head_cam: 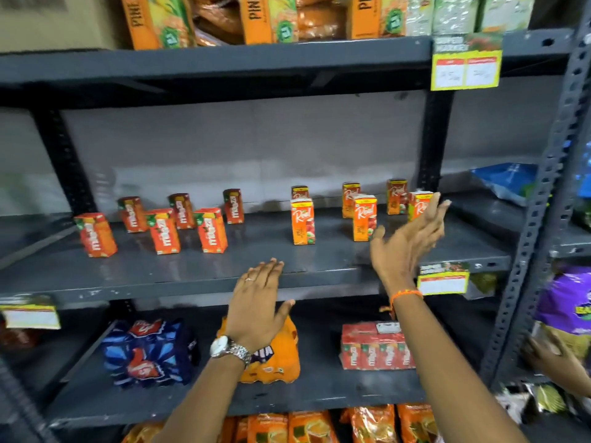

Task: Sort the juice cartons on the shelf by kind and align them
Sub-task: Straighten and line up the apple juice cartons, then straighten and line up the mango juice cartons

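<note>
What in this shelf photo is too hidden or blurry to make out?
- Rightmost Real carton: head view, partly covered by the right hand.
- Price tag: handwriting too small and blurred to read.
- Orange pack on the lower shelf: label mostly hidden by the left hand.
- Top-shelf pineapple cartons: cut off by the frame's top edge.

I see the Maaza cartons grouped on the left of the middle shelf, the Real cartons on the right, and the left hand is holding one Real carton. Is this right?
Not quite. The head view shows the left hand open and empty at the shelf edge, holding nothing. The Maaza cartons do stand on the left, the Real cartons on the right.
</note>
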Demonstrator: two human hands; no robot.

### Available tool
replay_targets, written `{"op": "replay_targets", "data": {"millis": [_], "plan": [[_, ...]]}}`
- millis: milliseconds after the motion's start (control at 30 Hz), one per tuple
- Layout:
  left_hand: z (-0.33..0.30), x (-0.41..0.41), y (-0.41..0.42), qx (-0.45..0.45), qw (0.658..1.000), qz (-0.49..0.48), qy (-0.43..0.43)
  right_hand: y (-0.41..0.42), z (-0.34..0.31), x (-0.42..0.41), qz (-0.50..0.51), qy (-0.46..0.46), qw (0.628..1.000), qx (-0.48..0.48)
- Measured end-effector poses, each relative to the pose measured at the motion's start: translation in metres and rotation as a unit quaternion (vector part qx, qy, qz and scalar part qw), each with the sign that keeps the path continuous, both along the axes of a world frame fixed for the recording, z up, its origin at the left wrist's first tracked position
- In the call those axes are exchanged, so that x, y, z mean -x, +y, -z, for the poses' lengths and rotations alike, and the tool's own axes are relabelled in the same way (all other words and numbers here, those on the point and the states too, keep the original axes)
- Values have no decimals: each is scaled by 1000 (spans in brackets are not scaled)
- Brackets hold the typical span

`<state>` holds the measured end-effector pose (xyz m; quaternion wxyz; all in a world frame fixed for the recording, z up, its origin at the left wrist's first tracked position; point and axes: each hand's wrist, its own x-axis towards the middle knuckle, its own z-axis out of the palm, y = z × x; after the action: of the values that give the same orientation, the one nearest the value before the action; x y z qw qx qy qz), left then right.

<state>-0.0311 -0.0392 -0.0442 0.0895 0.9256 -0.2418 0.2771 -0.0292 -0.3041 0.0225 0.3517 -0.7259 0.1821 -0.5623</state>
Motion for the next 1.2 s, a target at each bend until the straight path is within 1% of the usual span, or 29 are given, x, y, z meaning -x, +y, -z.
{"op": "replay_targets", "data": {"millis": [100, 133, 200, 233, 267, 333, 367, 433, 500, 567, 633, 700, 800, 867, 967, 1033, 1200], "plan": [[-10, -3, 25, 82, 994, 73, 27, 57, 14, -3, -75, 17, 996, 54], [-13, -5, 38, 118, 989, 87, 18, 77, 16, -6, -108, 5, 992, 67], [-19, -5, 67, 182, 979, 87, -22, 111, 18, -11, -164, -51, 979, 113], [-23, -6, 84, 212, 973, 79, -43, 127, 18, -15, -191, -64, 971, 127], [-27, -7, 98, 239, 967, 66, -60, 143, 16, -19, -224, -54, 964, 134], [-38, -14, 131, 291, 953, 7, -79, 174, 14, -34, -302, 7, 945, 122], [-43, -23, 149, 317, 945, -36, -75, 189, 11, -41, -337, 49, 934, 107], [-54, -50, 182, 343, 932, -111, -36, 217, 6, -59, -370, 148, 912, 100], [-64, -84, 213, 315, 937, -146, 42, 241, -4, -75, -379, 222, 892, 110], [-72, -114, 235, 269, 942, -145, 136, 258, -13, -94, -377, 272, 878, 110], [-78, -133, 245, 220, 947, -130, 194, 270, -18, -113, -355, 318, 870, 131], [-77, -147, 250, 208, 950, -99, 213, 281, -16, -126, -335, 349, 866, 125], [-69, -160, 252, 248, 940, -52, 228, 290, -13, -125, -334, 344, 873, 94], [-66, -166, 252, 275, 934, -37, 225, 292, -12, -123, -327, 341, 877, 80], [-69, -167, 250, 303, 922, -33, 237, 289, -15, -122, -299, 314, 900, 46], [-70, -167, 251, 290, 929, -41, 226, 289, -13, -120, -273, 295, 915, 37], [-67, -165, 255, 287, 929, -50, 230, 290, -11, -110, -269, 307, 911, 60]]}}
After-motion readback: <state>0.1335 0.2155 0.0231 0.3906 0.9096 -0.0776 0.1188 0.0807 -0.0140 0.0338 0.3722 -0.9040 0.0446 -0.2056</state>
